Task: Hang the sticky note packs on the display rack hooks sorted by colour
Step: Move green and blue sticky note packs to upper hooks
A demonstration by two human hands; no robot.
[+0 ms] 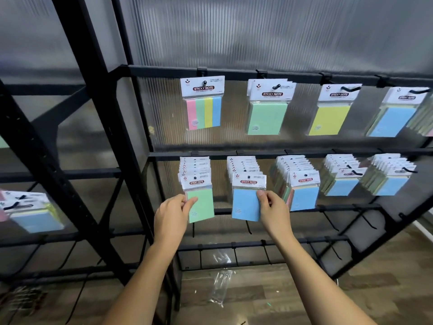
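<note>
Pinching the left edge of a green pack [201,205], the left hand [170,216] has thumb and fingers closed on it. That pack is frontmost of a stack on the far-left hook of the 2nd rail [293,151] of the rack [98,127], tilted a bit so its bottom swings right. Right hand [273,211] grips the right edge of a blue pack [246,204], thumb in front, fingers curled behind; it's the front pack on the next hook over, just beside the green one but not touching.

Further right on the same rail: 3 more full stacks, each w/ a blue pack in front [303,195], mixed colours showing behind.

Top rail [234,73], L to R: a striped pack [203,109] (pink/green/yellow/blue), a green stack [267,116], a yellow pack [330,119], a blue pack [390,120], then more packs cut off at the frame edge.

Lower rails carry bare hooks [329,220]. Blurred packs [30,212] hang on the bay at far left. Clear wrappers [220,287] lie on the wood floor [304,294] below. Ribbed translucent panel [234,31] backs the rack.
</note>
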